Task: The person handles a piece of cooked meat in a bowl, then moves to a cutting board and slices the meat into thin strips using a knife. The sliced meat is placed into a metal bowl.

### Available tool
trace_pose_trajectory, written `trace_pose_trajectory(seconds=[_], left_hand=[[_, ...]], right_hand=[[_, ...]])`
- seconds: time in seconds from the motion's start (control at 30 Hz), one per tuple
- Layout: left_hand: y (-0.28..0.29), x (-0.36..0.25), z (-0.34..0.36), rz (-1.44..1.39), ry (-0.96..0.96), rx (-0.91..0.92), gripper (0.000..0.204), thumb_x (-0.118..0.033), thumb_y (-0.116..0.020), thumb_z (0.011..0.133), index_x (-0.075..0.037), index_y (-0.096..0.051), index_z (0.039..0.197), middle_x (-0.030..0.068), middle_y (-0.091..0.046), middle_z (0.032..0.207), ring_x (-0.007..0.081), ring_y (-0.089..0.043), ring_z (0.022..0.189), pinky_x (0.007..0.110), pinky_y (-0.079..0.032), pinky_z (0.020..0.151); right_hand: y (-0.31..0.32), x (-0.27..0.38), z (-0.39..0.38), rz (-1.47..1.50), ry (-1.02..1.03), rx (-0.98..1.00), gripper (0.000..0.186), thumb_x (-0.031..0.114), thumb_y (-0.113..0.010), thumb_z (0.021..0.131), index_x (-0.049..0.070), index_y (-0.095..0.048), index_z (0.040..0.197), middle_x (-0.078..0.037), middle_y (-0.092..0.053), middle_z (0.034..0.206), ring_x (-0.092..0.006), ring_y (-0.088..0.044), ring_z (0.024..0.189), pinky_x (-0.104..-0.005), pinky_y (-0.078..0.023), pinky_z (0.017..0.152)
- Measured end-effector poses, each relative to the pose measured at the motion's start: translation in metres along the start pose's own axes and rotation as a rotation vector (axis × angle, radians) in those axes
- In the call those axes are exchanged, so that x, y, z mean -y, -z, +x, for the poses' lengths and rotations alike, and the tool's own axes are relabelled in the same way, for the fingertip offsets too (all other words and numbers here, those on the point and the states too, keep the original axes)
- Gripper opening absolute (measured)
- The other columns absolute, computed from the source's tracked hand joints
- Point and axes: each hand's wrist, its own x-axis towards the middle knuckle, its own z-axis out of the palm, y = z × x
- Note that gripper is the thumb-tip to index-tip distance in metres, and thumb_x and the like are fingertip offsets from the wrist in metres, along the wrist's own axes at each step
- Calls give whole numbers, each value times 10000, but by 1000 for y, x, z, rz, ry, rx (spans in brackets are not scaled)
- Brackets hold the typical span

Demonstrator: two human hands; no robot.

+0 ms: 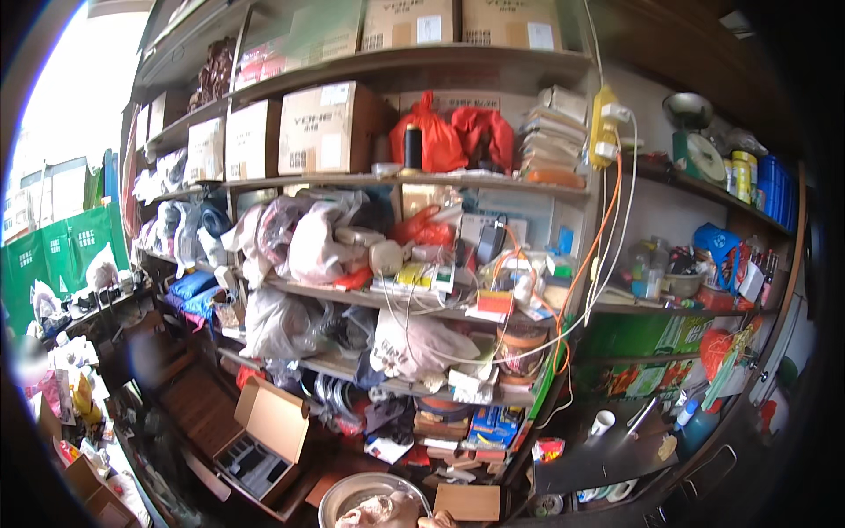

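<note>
At the bottom edge, a round metal basin (333, 503) is partly cut off by the picture. Inside it lies a pale pinkish lump (380, 510) that looks like raw meat or poultry, but its exact kind is unclear. By the basin's right rim, a small skin-toned part of what seems to be my right hand (436, 520) shows. Most of that hand is out of the picture, so its grip is hidden. No part of my left hand can be made out. Right of the basin is a flat brown cardboard piece (467, 502).
An open cardboard box (275, 422) with dark contents stands left of the basin. Ahead rise crowded shelves (493, 179) with cartons, bags and papers. Cords hang from a yellow power strip (605, 128). A dark tabletop (607, 462) with a white cup (602, 423) is at right.
</note>
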Motion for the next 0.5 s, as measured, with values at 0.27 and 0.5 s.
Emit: trace_pose_trajectory(seconds=[0.27,0.5], left_hand=[[-10,-52,-14,-263,-73,23,436,-308,-546,978,-9,-571,1295,198,-636,1184,314,-595,1074,418,-460,963],[-18,-99,4,-466,-118,27,510,-386,-510,992,52,-567,1248,191,-620,1180,295,-584,1042,368,-459,936]], right_hand=[[-14,13,12,164,37,-43,202,199,-607,777,46,-606,645,-44,-500,481,-123,-395,328,-280,-266,314],[19,51,14,110,138,142,334,277,-586,799,-41,-645,715,-152,-634,603,-99,-432,410,-263,-265,367]])
